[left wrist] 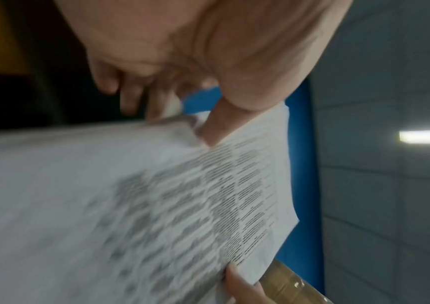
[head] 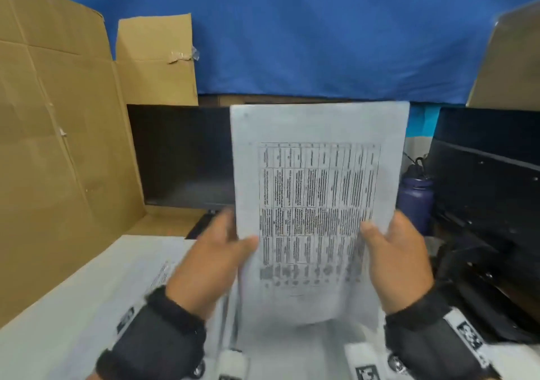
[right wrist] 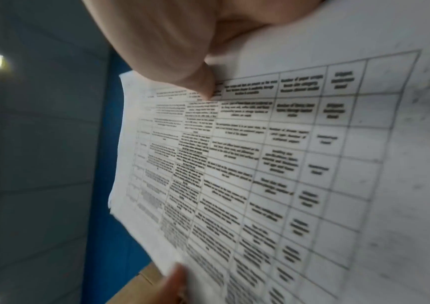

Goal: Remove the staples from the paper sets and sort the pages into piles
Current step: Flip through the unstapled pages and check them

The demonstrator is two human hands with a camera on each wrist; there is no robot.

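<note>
A white paper set [head: 318, 192] printed with a table is held upright in front of me, above the table. My left hand [head: 225, 248] pinches its left edge, thumb on the front and fingers behind. My right hand [head: 388, 248] pinches its right edge the same way. The left wrist view shows my left hand [left wrist: 208, 127] with its thumb on the blurred paper set [left wrist: 156, 205]. From the right wrist, my right hand [right wrist: 203, 86] has its thumb pressed on the printed table of the paper set [right wrist: 273, 164]. No staple is visible. More white pages [head: 96, 286] lie on the table at lower left.
Brown cardboard sheets [head: 52, 134] stand at the left, another cardboard piece [head: 508, 58] at the right. A blue cloth [head: 306, 29] hangs behind. A dark monitor [head: 181, 157] sits behind the paper, a purple bottle [head: 416, 198] and black equipment [head: 491, 189] stand to the right.
</note>
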